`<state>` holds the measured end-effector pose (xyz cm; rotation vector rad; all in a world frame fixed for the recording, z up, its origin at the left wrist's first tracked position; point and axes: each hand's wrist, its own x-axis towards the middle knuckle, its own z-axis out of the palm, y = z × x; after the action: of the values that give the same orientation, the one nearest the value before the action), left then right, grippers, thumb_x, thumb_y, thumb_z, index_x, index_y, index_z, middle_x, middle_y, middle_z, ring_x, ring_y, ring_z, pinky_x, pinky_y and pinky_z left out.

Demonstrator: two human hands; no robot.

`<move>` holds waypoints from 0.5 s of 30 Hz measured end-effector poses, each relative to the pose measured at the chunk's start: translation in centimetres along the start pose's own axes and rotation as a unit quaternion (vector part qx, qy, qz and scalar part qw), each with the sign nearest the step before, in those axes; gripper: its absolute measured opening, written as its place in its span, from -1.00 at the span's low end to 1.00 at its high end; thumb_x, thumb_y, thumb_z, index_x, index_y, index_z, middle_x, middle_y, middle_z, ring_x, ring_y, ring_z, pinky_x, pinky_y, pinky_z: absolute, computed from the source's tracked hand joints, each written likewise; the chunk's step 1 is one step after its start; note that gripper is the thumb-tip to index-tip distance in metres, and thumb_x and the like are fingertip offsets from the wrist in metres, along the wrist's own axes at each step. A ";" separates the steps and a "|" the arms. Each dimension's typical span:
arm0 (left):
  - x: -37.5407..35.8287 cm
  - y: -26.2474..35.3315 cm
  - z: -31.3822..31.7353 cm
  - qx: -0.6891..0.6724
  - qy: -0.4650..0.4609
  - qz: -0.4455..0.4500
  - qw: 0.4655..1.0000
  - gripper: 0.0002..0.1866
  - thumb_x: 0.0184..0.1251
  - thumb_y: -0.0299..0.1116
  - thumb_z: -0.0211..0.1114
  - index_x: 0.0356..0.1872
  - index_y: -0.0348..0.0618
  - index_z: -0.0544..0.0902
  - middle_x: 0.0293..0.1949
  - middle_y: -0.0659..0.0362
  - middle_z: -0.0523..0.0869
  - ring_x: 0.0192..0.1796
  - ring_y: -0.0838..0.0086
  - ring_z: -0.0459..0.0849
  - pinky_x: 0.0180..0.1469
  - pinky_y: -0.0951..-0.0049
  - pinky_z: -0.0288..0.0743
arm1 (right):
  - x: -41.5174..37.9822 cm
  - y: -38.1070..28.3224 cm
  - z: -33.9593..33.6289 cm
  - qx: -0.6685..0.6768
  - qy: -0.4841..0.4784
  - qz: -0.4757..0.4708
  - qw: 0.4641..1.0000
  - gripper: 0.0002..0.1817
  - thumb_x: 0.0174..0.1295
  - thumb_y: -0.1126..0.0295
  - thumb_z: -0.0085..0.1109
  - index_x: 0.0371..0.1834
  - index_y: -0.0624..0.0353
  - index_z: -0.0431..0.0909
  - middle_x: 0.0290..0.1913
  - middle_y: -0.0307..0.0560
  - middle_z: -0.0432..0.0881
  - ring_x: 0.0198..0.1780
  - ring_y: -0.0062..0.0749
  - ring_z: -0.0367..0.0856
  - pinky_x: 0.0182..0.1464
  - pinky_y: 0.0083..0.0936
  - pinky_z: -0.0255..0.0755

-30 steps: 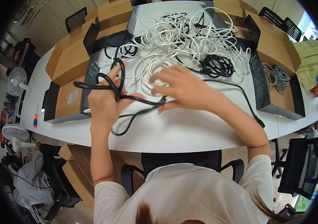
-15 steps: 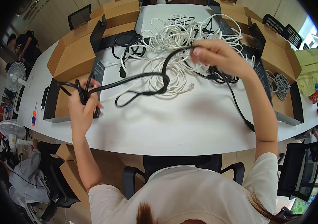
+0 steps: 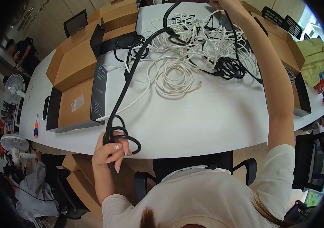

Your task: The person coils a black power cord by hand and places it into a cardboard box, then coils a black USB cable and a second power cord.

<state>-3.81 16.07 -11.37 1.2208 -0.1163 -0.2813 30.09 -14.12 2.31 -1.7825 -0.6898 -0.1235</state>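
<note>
A thick black cable point(image 3: 131, 74) runs slantwise from my left hand up over the table, with a kink near the white cables, and leaves the top edge of the view. My left hand point(image 3: 110, 149), near the table's front edge, is closed around several loops of it. High at the far side, my right hand point(image 3: 223, 3) is partly cut off by the frame; its fingers look closed on the black cable. From beside it a black strand hangs down to a plug end point(image 3: 260, 81). Below lie a tangle of white cables point(image 3: 185, 36) and a white coil point(image 3: 174, 78).
Open cardboard boxes stand at the left point(image 3: 72, 110) and right point(image 3: 283, 41). A black cable bundle point(image 3: 229, 68) lies right of the white coil. A screwdriver point(image 3: 36, 130) is at the table's left. A chair point(image 3: 192, 165) stands before me; people are at the left.
My right hand has moved up and away to the far side, drawing the black cable longer. My left hand has come down and right toward the table's front edge, still holding the loops.
</note>
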 end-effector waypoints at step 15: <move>-2.5 -1.2 1.9 -0.430 -0.299 0.400 0.753 -0.88 0.16 -0.53 0.07 -0.55 -0.27 0.50 -0.80 0.21 0.47 -0.73 0.40 0.58 -0.53 0.60 0.48 | 5.2 10.1 -11.0 0.084 0.331 0.123 0.932 -0.65 0.24 0.05 0.12 -0.58 0.03 0.47 -0.74 -0.40 0.24 -0.77 -0.65 0.10 -0.72 -0.61 -0.09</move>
<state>-6.86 14.67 -11.68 0.0438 -0.9430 0.0628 42.37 -23.68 -0.39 -1.5115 0.0114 -0.4576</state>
